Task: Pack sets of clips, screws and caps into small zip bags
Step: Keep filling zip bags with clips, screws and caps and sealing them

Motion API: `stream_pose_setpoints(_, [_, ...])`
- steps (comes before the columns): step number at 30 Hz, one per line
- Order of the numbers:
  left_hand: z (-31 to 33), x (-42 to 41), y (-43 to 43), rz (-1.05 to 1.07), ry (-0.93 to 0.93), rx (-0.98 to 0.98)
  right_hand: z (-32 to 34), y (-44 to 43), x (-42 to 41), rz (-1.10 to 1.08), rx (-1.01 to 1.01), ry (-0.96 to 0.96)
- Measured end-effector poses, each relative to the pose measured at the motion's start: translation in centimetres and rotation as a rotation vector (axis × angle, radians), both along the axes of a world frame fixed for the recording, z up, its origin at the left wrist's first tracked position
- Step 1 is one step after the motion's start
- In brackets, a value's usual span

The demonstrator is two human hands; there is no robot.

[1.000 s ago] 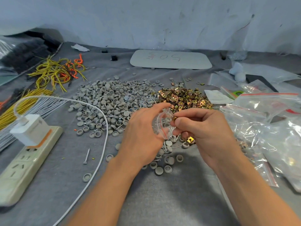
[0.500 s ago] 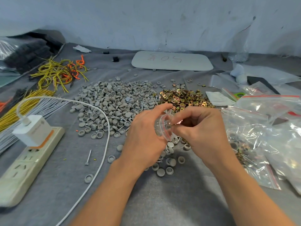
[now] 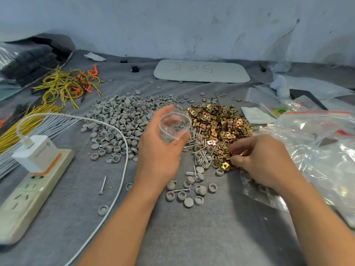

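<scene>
Right now my left hand (image 3: 161, 148) holds a small clear zip bag (image 3: 173, 127) up above the cloth, thumb and fingers curled around it so that its mouth stands open in a rounded shape; whether anything lies inside it I cannot tell through the blur. My right hand (image 3: 263, 162) is down at the near edge of the heap of gold-coloured clips (image 3: 219, 123), fingers bent and pressed in among the pieces, but whether they have closed on a clip I cannot tell. Just beside those fingertips, toward my left hand, lies a loose tangle of silvery screws (image 3: 201, 156), mixed with a few grey caps. The main pile of caps (image 3: 119, 120) spreads out to the left of the clips, touching them along one side, and a smaller scatter of caps (image 3: 189, 191) lies nearer to me between my forearms. One single screw (image 3: 102, 185) rests apart on the grey cloth (image 3: 192, 237), near a white cable (image 3: 123, 148) that curves from a white charger (image 3: 36, 152) plugged into a power strip (image 3: 28, 196) on my left. Yellow and orange wires (image 3: 67, 85) lie farther back on that side. To my right, crumpled clear bags with red zip strips (image 3: 315, 129) are heaped together, and a flat white board (image 3: 201, 71) with red writing lies at the back.
</scene>
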State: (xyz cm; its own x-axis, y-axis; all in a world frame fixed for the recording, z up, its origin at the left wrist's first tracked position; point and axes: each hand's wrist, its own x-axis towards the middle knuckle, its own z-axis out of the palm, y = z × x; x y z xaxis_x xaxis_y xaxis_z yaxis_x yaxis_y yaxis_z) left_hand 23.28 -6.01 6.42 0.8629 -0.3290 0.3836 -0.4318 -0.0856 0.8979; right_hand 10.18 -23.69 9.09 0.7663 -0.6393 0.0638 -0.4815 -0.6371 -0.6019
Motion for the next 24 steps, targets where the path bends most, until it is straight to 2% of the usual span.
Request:
stream_pose_setpoints(2, [0.1,0.0,0.0,0.010,-0.001,0.002,0.1,0.0,-0.3,0.030,0.029,0.061])
stream_pose_setpoints(4, [-0.2,-0.2,0.1,0.034,-0.083,0.049,0.1,0.2,-0.6,0.063,0.010,0.104])
stream_pose_setpoints(8, [0.0,-0.7,-0.1,0.065,-0.157,0.175,-0.3,0.2,-0.8,0.058,-0.051,0.022])
stream_pose_setpoints(12, [0.3,-1.1,-0.1,0.062,-0.168,0.227,-0.8,0.8,-0.4,0.118,-0.037,0.136])
stream_pose_setpoints(15, [0.3,-1.2,0.0,0.061,-0.155,0.246,-1.1,0.5,-0.4,0.102,-0.024,0.082])
stream_pose_setpoints(17, [0.3,-1.2,-0.1,0.065,-0.154,0.260,-1.3,0.1,-0.7,0.074,0.070,-0.021])
stream_pose_setpoints(21, [-0.2,-1.0,-0.1,0.054,-0.187,0.323,-1.1,0.1,-1.2,-0.019,0.419,-0.311])
stream_pose_setpoints(24, [-0.6,-0.9,-0.3,0.064,-0.236,0.430,-0.6,0.7,-0.9,-0.035,0.671,-0.427])
